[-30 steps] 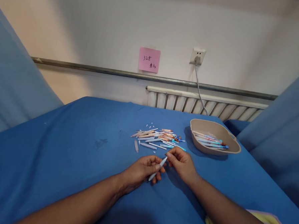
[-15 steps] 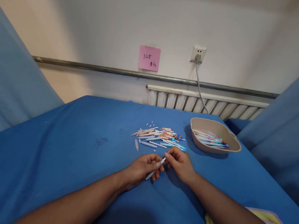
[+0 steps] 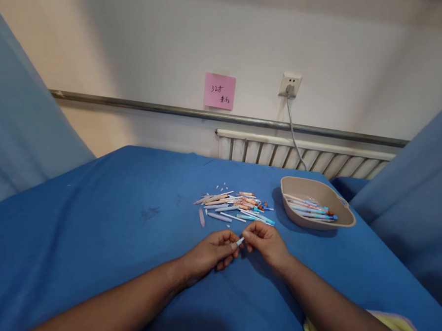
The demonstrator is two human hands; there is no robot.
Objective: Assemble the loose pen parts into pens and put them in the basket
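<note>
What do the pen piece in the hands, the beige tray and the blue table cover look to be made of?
Pen piece: probably plastic, pale blue and smooth; mostly hidden and too small to be sure.
Tray: likely moulded plastic, matte beige, with a one-piece rounded rim.
Table cover: cloth, matte blue, with soft creases and a dark stain.

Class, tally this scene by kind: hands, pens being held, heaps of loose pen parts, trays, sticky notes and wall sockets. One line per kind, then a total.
Hands: 2 (left hand, right hand)
Held pen: 1
Heap of pen parts: 1
Tray: 1
Sticky note: 1
Wall socket: 1
Total: 7
</note>
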